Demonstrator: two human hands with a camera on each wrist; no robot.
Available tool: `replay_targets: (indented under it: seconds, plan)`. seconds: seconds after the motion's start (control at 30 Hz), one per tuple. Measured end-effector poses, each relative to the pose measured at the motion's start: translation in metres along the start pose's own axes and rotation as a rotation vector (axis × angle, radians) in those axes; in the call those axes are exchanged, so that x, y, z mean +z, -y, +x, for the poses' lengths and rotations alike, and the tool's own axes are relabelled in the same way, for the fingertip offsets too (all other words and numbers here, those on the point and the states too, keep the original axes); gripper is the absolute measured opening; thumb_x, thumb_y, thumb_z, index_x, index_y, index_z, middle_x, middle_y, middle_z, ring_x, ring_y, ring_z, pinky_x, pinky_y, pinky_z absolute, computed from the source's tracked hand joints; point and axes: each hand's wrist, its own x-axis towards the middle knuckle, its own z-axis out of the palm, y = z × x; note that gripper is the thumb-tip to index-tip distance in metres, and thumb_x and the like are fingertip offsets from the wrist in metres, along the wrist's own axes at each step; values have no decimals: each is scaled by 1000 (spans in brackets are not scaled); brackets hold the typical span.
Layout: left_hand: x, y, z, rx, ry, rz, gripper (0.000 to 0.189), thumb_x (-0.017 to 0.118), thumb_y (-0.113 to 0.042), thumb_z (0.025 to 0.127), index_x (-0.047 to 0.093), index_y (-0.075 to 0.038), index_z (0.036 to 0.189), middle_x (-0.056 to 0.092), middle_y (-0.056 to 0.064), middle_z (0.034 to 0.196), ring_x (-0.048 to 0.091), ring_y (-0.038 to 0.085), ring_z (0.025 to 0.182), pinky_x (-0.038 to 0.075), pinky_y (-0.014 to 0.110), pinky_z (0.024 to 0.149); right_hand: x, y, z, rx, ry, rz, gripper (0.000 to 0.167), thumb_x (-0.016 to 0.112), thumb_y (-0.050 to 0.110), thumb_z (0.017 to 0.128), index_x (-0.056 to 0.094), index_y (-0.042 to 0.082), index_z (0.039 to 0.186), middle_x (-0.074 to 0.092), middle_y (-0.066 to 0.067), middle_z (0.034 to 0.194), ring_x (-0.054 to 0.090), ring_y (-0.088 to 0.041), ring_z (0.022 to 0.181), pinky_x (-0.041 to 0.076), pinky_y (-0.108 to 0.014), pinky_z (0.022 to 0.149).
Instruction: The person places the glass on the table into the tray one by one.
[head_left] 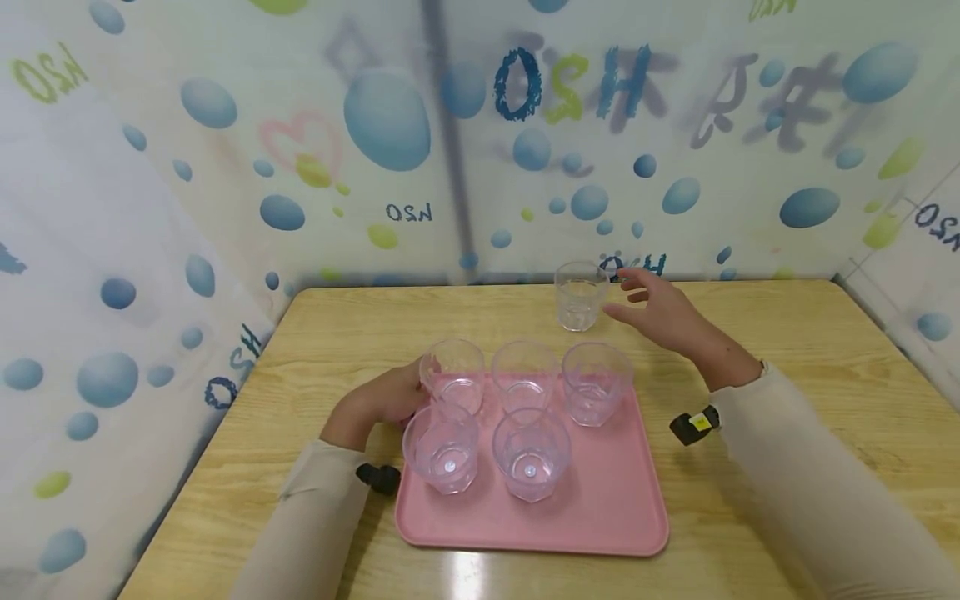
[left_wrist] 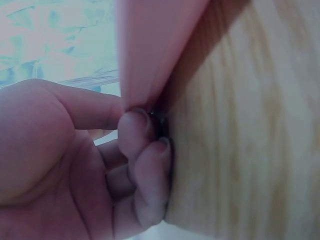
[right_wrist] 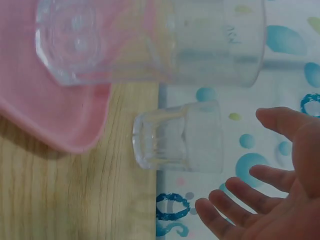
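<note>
**Right hand spread beside a lone clear cup; left hand pinching the tray edge**

Right hand [head_left: 660,312] open, fingers spread and relaxed, just beside the lone cup [head_left: 581,296] but apart from it, palm turned toward the cup wall; same gap visible from the right wrist, fingers [right_wrist: 235,205] short of the cup [right_wrist: 177,136]. Left hand [head_left: 382,400] curled at the far left corner of the pink tray [head_left: 600,517], fingertips [left_wrist: 145,132] pinching the rim [left_wrist: 145,55] against the wooden table [head_left: 787,333].

Largest to smallest:

- Wooden table: flat, light grain, backed by bubble-print sheeting.
- Pink tray: near edge of table, toward centre, bearing five clear cups [head_left: 531,454], three behind and two in front, all upright. Probably thin plastic, light, liable to slide unless steadied.
- Lone cup: upright on bare table behind the tray, near the back edge, well clear of the tray cups.

Handling, judged from appearance: faceted, transparent, apparently empty, so probably light and rigid; smooth wall likely slippery; easily tipped by a sideways knock. Best taken around the mid-wall, thumb opposite fingers, above the thick base and below the rim.
</note>
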Motion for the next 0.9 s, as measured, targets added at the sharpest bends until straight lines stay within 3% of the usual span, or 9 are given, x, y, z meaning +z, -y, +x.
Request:
replay_targets:
  seconds: [0.2, 0.37, 0.6, 0.7, 0.9]
  plan:
    - [0, -1, 0, -6, -12, 36, 62, 60, -31, 99, 32, -20, 153, 58, 9, 88, 59, 20, 65, 50, 34, 66, -1, -5, 20, 59, 89, -3, 91, 60, 51, 97, 10, 10, 161, 27, -26, 159, 32, -48, 143, 39, -63, 107]
    - [1, -1, 1, -12, -1, 13, 62, 59, -32, 99, 30, -21, 153, 58, 11, 85, 58, 22, 59, 51, 35, 61, 1, -8, 29, 89, 139, 8, 101, 61, 55, 94, -1, 13, 162, 20, -26, 162, 26, -49, 146, 33, -66, 110]
    - [0, 1, 0, 26, -38, 85, 62, 63, -30, 97, 35, -18, 152, 62, 10, 113, 61, 22, 90, 48, 34, 78, 8, -9, 39, 84, 155, 29, 107, 64, 57, 92, -5, 13, 161, 21, -26, 162, 26, -49, 147, 33, -65, 111]
    - [0, 1, 0, 13, -33, 76, 62, 63, -30, 97, 35, -20, 152, 63, 11, 110, 62, 23, 86, 49, 35, 77, 10, -10, 41, 91, 157, 39, 108, 64, 57, 92, -6, 14, 161, 22, -26, 161, 26, -49, 146, 33, -66, 111]
    - [0, -1, 0, 25, -34, 74, 63, 62, -34, 98, 33, -21, 153, 61, 8, 122, 60, 24, 100, 48, 40, 89, 12, -11, 43, 95, 162, 51, 108, 63, 58, 92, -7, 15, 161, 22, -27, 160, 29, -49, 144, 35, -65, 110]
